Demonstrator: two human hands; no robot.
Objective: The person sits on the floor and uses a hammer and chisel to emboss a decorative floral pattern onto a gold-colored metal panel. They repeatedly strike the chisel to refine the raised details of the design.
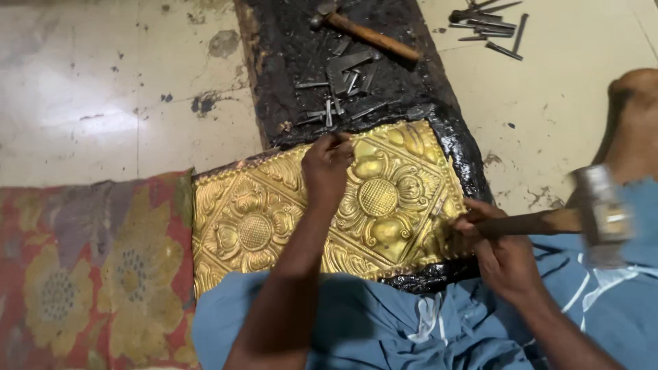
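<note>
A gold-coloured embossed metal sheet (260, 219) with flower patterns lies on a black pitch-covered board (288, 62) in front of me. My left hand (327, 168) rests on the sheet's upper middle, fingers pinched around a small metal punch whose tip is hard to see. My right hand (504, 257) grips the wooden handle of a hammer (596, 209) at the sheet's right edge; the hammer head is blurred, out to the right.
Several loose steel punches (343, 82) and a second wooden-handled hammer (367, 34) lie on the board's far end. More punches (490, 27) sit on the tiled floor at top right. A floral cushion (89, 274) lies left. My blue-clothed lap is below; a bare knee (637, 116) is at right.
</note>
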